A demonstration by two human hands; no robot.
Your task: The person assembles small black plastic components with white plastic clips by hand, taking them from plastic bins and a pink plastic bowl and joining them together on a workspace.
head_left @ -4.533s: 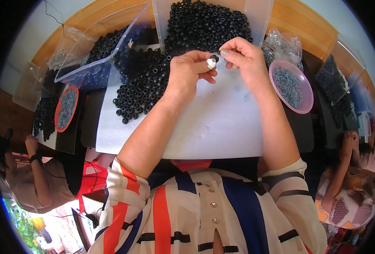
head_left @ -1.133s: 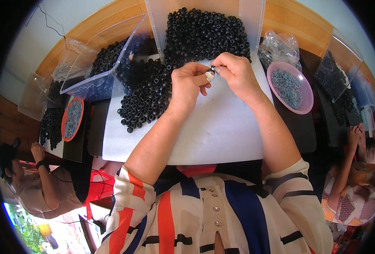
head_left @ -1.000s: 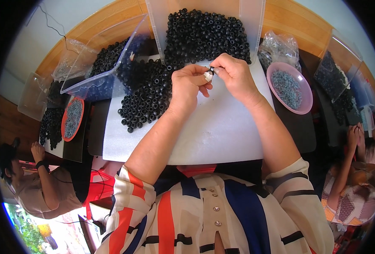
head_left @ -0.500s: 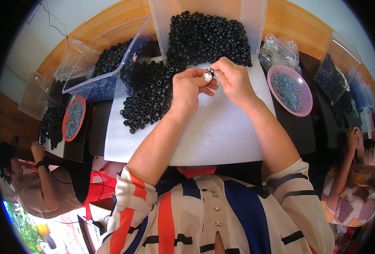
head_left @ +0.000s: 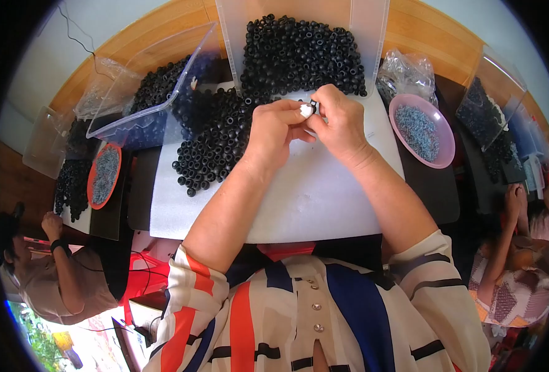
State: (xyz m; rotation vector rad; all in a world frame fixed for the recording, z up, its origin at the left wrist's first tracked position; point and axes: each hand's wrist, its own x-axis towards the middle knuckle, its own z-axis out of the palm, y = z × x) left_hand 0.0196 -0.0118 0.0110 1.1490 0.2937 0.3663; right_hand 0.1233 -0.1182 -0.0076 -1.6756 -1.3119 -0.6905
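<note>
Both hands are up over the white mat [head_left: 299, 198] on the table, working together on one tiny part. The left hand [head_left: 274, 127] has its fingertips pinched on a small white piece [head_left: 305, 110], and the right hand [head_left: 339, 121] is pinched on a small black ring [head_left: 314, 105] pressed right up against it, so both grips are clamped, each on its own bit. The two parts are touching right between the fingertips, just in front of the big pile of black rings [head_left: 299, 53] spilling out of the clear bin [head_left: 370, 25].

Looks to me like the joining step: ring and white piece being pushed onto each other (can't tell which goes over which, it's way too small here). My guess is what it needs now is a straight, steady squeeze with both pinches kept lined up, since a ring that small would pop out sideways easily.

Around the hands: a loose spread of black rings [head_left: 215, 139] on the mat to the left, a second clear bin [head_left: 156, 108] tipped beside it, a pink bowl [head_left: 438, 146] of small greyish bits to the right, and an orange dish [head_left: 104, 177] of the same kind far left. Other people sit at both edges, with their own hands well apart from these.
</note>
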